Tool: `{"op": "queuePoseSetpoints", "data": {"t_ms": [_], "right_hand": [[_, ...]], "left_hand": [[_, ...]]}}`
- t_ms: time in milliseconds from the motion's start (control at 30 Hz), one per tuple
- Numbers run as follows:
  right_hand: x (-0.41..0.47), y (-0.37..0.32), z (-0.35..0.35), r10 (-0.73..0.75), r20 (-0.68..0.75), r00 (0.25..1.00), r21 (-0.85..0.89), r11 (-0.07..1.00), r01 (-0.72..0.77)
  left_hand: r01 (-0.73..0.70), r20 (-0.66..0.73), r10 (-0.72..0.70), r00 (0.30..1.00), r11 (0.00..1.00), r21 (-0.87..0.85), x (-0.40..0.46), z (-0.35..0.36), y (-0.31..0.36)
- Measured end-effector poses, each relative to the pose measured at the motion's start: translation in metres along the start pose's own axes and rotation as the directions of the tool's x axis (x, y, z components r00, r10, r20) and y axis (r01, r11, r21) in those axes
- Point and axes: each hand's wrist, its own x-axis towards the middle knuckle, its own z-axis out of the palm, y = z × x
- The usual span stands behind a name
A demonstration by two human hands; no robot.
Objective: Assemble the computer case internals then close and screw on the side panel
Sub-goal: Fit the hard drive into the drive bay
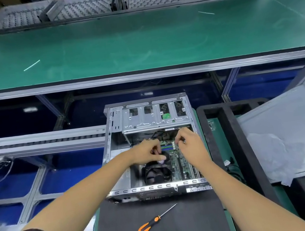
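An open metal computer case [116, 139] lies on a black mat [162, 226] in front of me. Inside it I see a green motherboard [179, 164], a black cooler fan [156, 174] and a drive cage [153, 117] at the far end. Both my hands are inside the case over the memory slots. My left hand [145, 152] has its fingers curled, pinching something small and dark. My right hand [189, 146] is bent at the fingertips on the board's upper part; what it grips is hidden. The grey side panel [292, 126] lies off to the right.
An orange-and-black screwdriver [152, 223] lies on the mat near me. A black foam tray [235, 143] sits right of the case, with crumpled plastic wrap [277, 157] on the panel. A green conveyor belt [138, 41] runs beyond. Aluminium rails are on the left.
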Motion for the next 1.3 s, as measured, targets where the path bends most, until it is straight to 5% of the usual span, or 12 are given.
{"op": "queuePoseSetpoints", "data": {"t_ms": [267, 567, 733, 867, 967, 1200, 1300], "right_hand": [[-0.001, -0.003, 0.0, 0.023, 0.009, 1.0, 0.017, 1.0, -0.023], [-0.007, -0.009, 0.001, 0.035, 0.171, 0.985, -0.129, 0.992, -0.013], [-0.011, -0.011, -0.003, -0.009, 0.276, 0.961, -0.205, 0.976, 0.068], [-0.009, -0.006, -0.005, -0.041, 0.157, 0.987, 0.063, 0.998, 0.032], [-0.006, -0.005, -0.009, 0.035, 0.023, 0.999, 0.3, 0.953, -0.04], [-0.005, -0.005, -0.003, 0.08, 0.031, 0.996, 0.188, 0.979, -0.085], [-0.006, -0.01, -0.004, 0.088, 0.049, 0.995, 0.233, 0.968, -0.097]], "left_hand": [[-0.103, 0.193, 0.067, 0.979, 0.978, 0.183, -0.017, 0.011, 0.01], [-0.103, -0.167, 0.083, 0.983, 0.988, -0.117, -0.032, -0.024, -0.01], [-0.073, -0.235, 0.019, 0.972, 0.972, -0.222, -0.037, -0.023, -0.027], [-0.102, -0.21, 0.046, 0.977, 0.959, -0.264, -0.041, -0.026, -0.023], [-0.101, -0.132, 0.076, 0.988, 0.976, -0.194, -0.044, -0.03, -0.019], [-0.121, -0.242, 0.104, 0.965, 0.991, -0.054, -0.053, -0.044, -0.017], [-0.154, -0.219, 0.189, 0.957, 0.974, 0.168, -0.059, -0.04, -0.012]]}}
